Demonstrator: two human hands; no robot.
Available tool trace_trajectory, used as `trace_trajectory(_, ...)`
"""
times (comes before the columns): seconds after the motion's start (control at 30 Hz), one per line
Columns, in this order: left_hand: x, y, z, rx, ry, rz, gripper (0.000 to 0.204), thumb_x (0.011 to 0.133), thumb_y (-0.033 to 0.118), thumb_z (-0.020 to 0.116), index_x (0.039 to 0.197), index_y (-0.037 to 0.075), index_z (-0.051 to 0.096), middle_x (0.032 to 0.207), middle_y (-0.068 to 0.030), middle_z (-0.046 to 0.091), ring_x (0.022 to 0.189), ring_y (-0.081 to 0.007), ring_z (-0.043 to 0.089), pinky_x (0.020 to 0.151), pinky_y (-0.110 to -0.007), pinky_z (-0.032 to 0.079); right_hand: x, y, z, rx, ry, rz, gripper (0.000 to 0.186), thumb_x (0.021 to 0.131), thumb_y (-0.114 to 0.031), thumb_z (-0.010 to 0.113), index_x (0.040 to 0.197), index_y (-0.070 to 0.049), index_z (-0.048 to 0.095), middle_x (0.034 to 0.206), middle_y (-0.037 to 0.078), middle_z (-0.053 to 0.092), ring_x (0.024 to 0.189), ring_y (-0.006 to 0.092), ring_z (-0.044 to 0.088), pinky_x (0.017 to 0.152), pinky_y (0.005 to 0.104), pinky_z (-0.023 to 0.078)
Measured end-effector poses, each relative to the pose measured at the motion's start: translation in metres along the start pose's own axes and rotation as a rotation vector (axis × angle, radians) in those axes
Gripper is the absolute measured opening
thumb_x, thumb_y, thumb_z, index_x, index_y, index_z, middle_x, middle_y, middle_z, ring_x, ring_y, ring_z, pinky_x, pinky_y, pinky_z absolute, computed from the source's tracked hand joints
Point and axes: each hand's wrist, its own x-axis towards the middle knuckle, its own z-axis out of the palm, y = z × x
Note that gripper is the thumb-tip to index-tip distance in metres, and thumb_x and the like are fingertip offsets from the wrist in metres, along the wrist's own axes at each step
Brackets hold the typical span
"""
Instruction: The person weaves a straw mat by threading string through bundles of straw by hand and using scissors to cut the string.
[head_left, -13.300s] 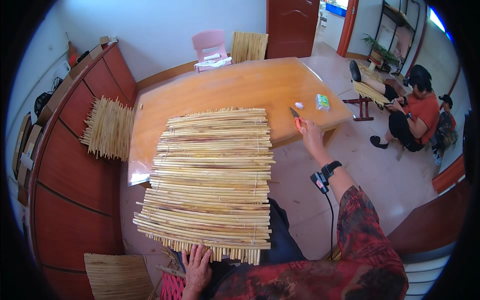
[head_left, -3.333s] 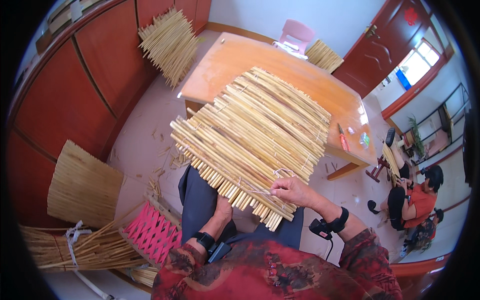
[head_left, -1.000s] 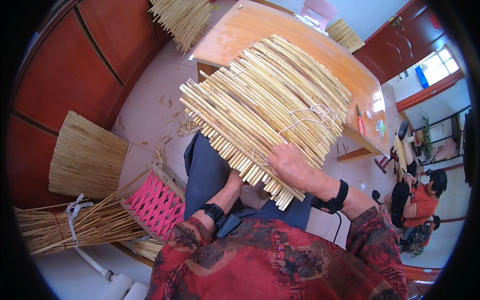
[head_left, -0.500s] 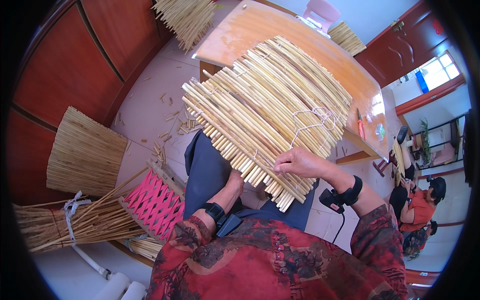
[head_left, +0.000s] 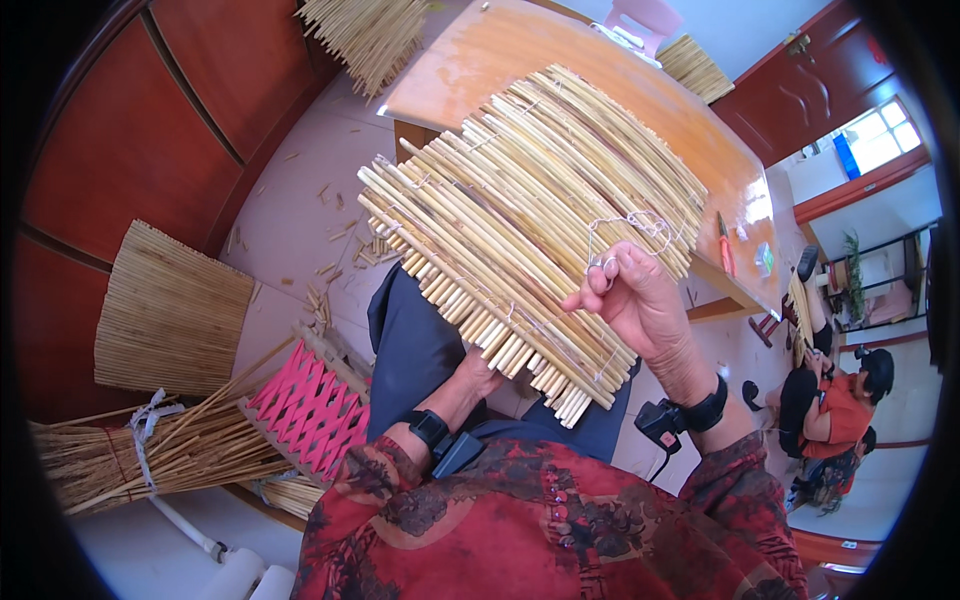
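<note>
Orange tabletop [head_left: 445,80] sits ahead of me; the mat [head_left: 530,200] spans from my lap [head_left: 410,335] to over it. My right hand [head_left: 645,300] is raised above the mat's right part, fingers curled closed on the white string [head_left: 590,242], which runs to a loose tangle lying on the mat. My left hand [head_left: 480,376] is at the near edge, fingers hidden beneath; I cannot tell its grip. Knife [head_left: 726,252] and small box [head_left: 764,260] rest on the tabletop, right; box contents cannot be made out. Cabinet [head_left: 110,140] doors, left, are closed.
</note>
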Motion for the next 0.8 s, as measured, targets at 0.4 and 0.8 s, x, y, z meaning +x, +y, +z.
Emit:
trace_trajectory(0.4, -0.009, 0.003, -0.001, 0.011, -0.014, 0.026, 0.041, 0.082, 0.022, 0.057, 0.117, 0.003, 0.045, 0.110, -0.0083, 0.053, 0.102, -0.0180, 0.052, 0.088, -0.033, 0.044, 0.004, -0.005, -0.004, -0.157, 0.129, -0.048, 0.017, 0.088, -0.017, 0.049, 0.081, -0.002, 0.050, 0.074, 0.007, 0.053, 0.055, 0.0083, 0.041, 0.050, 0.0211, 0.037)
trace_trajectory(0.8, -0.057, 0.027, 0.023, 0.343, -0.001, -0.135, 0.033, 0.087, 0.017, 0.049, 0.116, 0.003, 0.045, 0.109, -0.0100, 0.055, 0.096, -0.0217, 0.056, 0.074, -0.033, 0.049, 0.000, -0.017, 0.015, -0.126, 0.013, -0.058, 0.018, 0.088, -0.018, 0.049, 0.082, -0.001, 0.051, 0.074, 0.007, 0.053, 0.056, 0.0074, 0.041, 0.050, 0.0196, 0.037)
